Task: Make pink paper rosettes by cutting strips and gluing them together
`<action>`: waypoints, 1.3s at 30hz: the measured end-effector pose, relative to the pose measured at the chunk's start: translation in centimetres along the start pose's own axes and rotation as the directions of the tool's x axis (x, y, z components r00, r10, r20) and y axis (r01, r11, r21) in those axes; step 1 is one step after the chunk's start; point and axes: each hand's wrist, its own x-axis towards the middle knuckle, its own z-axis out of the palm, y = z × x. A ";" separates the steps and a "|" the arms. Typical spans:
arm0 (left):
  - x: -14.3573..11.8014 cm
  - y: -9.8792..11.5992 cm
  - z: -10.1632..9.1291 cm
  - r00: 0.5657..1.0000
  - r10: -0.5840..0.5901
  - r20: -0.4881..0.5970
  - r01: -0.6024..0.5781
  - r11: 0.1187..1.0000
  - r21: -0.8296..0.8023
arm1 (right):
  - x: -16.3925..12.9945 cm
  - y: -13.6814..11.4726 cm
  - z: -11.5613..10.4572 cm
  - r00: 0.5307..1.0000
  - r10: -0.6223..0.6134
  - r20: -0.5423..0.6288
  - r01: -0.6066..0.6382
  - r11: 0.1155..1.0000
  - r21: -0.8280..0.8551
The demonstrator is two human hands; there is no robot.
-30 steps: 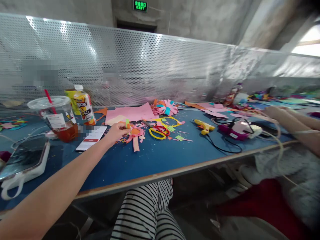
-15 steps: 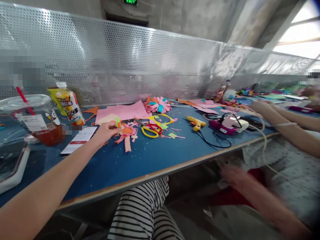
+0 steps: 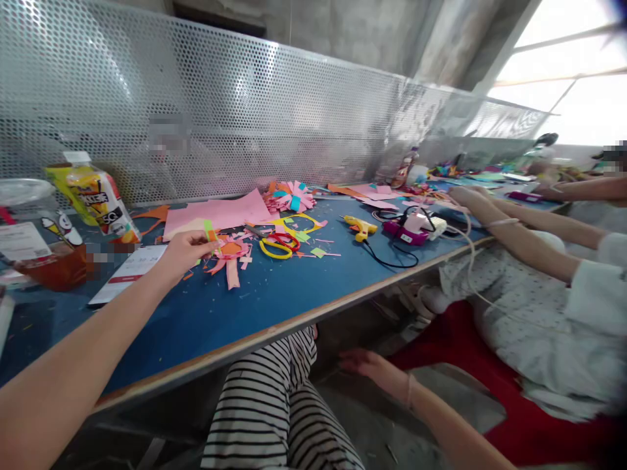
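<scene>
Left hand (image 3: pixel 184 253), left of frame centre: thumb and fingers pinch a green-and-orange paper strip (image 3: pixel 209 228), its long axis nearly upright, green end toward the top of the frame. Just to its right lies the pink paper rosette (image 3: pixel 230 247), orange at the centre; its tail points to the bottom of the frame. Whether strip and rosette are joined cannot be told. The left forearm rises diagonally from the lower left corner. Right hand (image 3: pixel 367 367), lower centre, below the table edge: open, fingers loosely extended leftward, the forearm entering from the bottom edge. Near the rosette, at frame centre, rest scissors (image 3: pixel 277 248), blades toward the upper left. Farther right, a yellow glue gun (image 3: pixel 361 227) points its nozzle leftward, beside a purple power strip (image 3: pixel 404 234).
</scene>
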 end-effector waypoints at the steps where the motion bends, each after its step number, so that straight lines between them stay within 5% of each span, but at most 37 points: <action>1: 0.0 -0.1 0.0 1.000 -0.005 -0.001 0.005 1.000 0.011 | 0.1 -0.3 -0.1 1.000 0.007 0.012 -0.008 0.999 0.050; 9: -0.9 1.1 0.9 0.995 0.001 0.095 0.000 1.000 -0.010 | -0.1 -6.6 0.2 0.993 -0.074 0.094 0.044 0.956 0.289; 18: -2.9 3.6 2.5 0.950 0.010 0.313 -0.019 0.999 0.025 | -1.4 -9.7 -2.1 0.993 -0.082 0.084 0.063 0.975 0.213; 24: -4.9 6.2 4.4 0.888 0.079 0.453 0.005 0.983 -0.183 | -2.8 -13.8 -3.5 0.965 -0.154 0.214 0.111 0.973 0.201; 31: -8.0 10.3 9.7 0.864 0.140 0.483 0.041 0.938 -0.345 | -4.3 -17.4 -4.4 0.947 -0.166 0.274 0.129 0.980 0.149; 36: -9.8 12.1 15.6 0.875 0.315 0.368 -0.276 0.949 -0.156 | -5.3 -19.1 -4.8 0.951 -0.135 0.279 0.115 0.989 0.088; 39: -10.6 12.1 19.4 0.884 0.311 0.350 -0.262 0.948 -0.179 | -5.9 -19.9 -4.9 0.957 -0.159 0.245 0.140 0.986 0.092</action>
